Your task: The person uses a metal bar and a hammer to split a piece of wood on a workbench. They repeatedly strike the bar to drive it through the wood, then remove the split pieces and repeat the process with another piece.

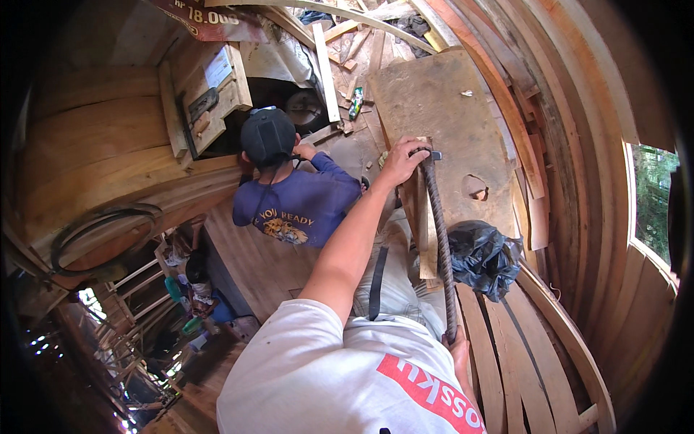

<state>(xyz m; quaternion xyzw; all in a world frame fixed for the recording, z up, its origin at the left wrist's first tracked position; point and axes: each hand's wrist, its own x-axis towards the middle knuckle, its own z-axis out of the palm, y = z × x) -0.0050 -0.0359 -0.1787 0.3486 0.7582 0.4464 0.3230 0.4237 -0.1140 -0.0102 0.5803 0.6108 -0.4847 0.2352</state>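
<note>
At the upper left of the frame, curved wooden planks are bending round like the side of a hull, with a dark hose looping over them. Just right of that, a second person in a blue shirt and black cap is crouching with their back turned, facing a dark opening.

Moving toward the middle, the left hand is reaching out from the lower edge on a long bare arm and wrapping over the top end of a twisted steel bar, fingers curled shut around it where it is meeting a small block of wood. The bar is dark, ribbed like reinforcing rod, and running almost straight up and down the picture, its far end at the centre and its near end low down by the white shirt. There the right hand is gripping the near end, though the shirt is hiding most of it, so I cannot tell how tightly. So the bar is spanning hand to hand, the right one sitting nearer the body.

Further right, a broad worn board is lying flat, a crumpled black plastic bag is sitting beside the bar, and loose planks are fanning out at the lower right.
</note>
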